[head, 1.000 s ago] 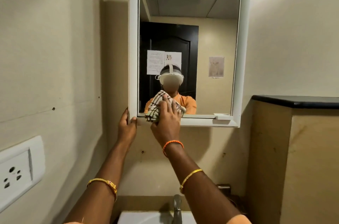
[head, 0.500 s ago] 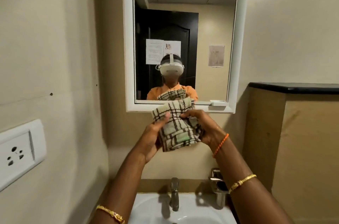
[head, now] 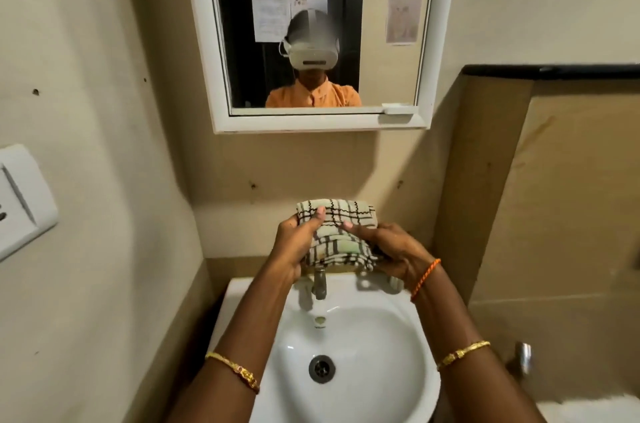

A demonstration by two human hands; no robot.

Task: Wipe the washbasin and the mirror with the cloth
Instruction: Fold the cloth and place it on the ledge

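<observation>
A folded checked cloth [head: 337, 232], cream with dark lines, is held between both hands above the tap [head: 320, 284]. My left hand [head: 294, 246] grips its left side with the thumb on top. My right hand [head: 391, 249] holds its right side, fingers lying over the folds. The white washbasin [head: 377, 353] sits directly below, its drain in the middle of the bowl. The white-framed mirror [head: 381, 52] hangs on the wall above and reflects a person wearing a headset.
A beige wall stands close on the left with a white socket plate [head: 24, 197]. A partition with a black top ledge [head: 550, 71] rises on the right. A metal fitting [head: 523, 355] shows low on the right beside the basin.
My right hand left the mirror's lower edge with the cloth, and my left hand let go of the frame. Both hands now hold the cloth lower, over the tap. The view tilted down.
</observation>
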